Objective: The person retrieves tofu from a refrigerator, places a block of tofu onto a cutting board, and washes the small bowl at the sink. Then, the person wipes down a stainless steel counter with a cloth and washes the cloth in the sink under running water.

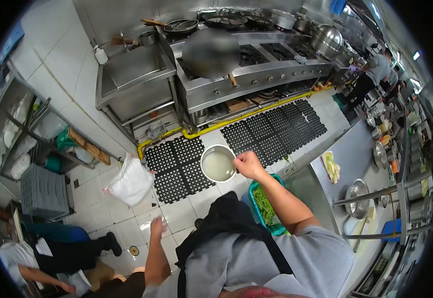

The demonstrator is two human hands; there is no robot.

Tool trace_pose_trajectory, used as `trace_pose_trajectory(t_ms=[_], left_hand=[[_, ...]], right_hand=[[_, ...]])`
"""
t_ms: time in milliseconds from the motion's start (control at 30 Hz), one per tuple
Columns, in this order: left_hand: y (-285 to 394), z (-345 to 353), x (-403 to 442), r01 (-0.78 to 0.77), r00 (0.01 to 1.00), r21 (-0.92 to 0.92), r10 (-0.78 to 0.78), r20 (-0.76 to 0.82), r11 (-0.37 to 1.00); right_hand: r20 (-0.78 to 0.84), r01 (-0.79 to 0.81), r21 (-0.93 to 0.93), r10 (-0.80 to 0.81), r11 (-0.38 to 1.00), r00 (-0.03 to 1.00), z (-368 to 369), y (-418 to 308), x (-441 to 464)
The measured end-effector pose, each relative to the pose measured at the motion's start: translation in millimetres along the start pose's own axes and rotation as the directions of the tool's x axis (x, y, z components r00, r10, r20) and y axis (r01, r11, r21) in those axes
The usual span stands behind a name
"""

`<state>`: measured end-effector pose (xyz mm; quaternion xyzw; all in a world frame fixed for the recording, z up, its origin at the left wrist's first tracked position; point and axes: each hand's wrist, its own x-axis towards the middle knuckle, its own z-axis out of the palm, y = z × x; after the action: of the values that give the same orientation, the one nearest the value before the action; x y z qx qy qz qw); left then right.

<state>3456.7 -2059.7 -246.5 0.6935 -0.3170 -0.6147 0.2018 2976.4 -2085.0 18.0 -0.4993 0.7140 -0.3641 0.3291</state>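
Note:
My right hand (pixel 248 165) is closed at the right side of a round metal pot (pixel 203 166), its handle hidden in my fist. Pale, cloudy liquid (pixel 219 165) lies in the pot, which hangs in front of me above the floor. Off to the left, my left hand (pixel 158 227) is low beside my body, slightly blurred, with its fingers apart and nothing visible in it. Below my right forearm stands a teal basket (pixel 253 186) of green vegetables (pixel 264 204).
A gas range (pixel 256 74) with pans runs along the back, beside a steel sink (pixel 134 67). Black mats (pixel 177 166) and a white sack (pixel 131 181) lie on the tiles. A steel counter (pixel 321 174) stands right. Other people work at lower left (pixel 52 248) and far right (pixel 375 72).

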Motion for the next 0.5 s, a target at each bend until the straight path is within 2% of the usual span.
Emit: trace_pose_trajectory(t_ms=[67, 133, 167, 233, 300, 333, 400, 433, 500], left_hand=[[94.2, 30.8, 35.2, -0.168, 0.973, -0.012, 0.168, 0.158, 0.986], [195.0, 72.4, 53.1, -0.128, 0.941, -0.091, 0.150, 0.302, 0.988], [238.1, 90.6, 62.1, -0.125, 0.894, -0.110, 0.159, 0.418, 0.986], [309.1, 116.5, 80.0, -0.063, 0.705, -0.259, 0.226, 0.673, 0.964], [381.2, 137.4, 62.6, 0.112, 0.591, -0.476, 0.327, 0.738, 0.872], [407.9, 140.1, 71.7, 0.106, 0.612, -0.484, 0.326, 0.720, 0.869], [445.2, 137.8, 83.0, 0.311, 0.404, -0.596, 0.465, 0.788, 0.740], [471.1, 134.0, 88.7, 0.301, 0.412, -0.619, 0.487, 0.771, 0.726], [518.7, 117.4, 90.3, 0.409, 0.246, -0.653, 0.612, 0.752, 0.638]], right_hand=[[-0.006, 0.003, -0.016, -0.003, 1.000, 1.000, 10.0, -25.1, 29.9], [-0.007, 0.020, -0.031, -0.021, 0.999, 1.000, 19.5, -48.7, 70.7], [0.005, 0.049, -0.041, -0.048, 0.998, 0.999, 25.7, -57.4, 93.8], [0.051, 0.085, -0.029, -0.083, 0.996, 0.995, 46.9, -77.2, 135.1], [0.078, 0.178, -0.031, -0.175, 0.984, 0.981, 54.7, -109.2, 188.0], [0.092, 0.216, -0.025, -0.213, 0.976, 0.973, 62.6, -121.0, 212.5], [0.158, 0.246, -0.042, -0.236, 0.968, 0.959, 74.2, -149.9, 262.3], [0.166, 0.293, -0.043, -0.282, 0.955, 0.945, 80.4, -163.6, 289.3], [0.192, 0.345, -0.036, -0.332, 0.938, 0.923, 99.7, -189.7, 341.2]])
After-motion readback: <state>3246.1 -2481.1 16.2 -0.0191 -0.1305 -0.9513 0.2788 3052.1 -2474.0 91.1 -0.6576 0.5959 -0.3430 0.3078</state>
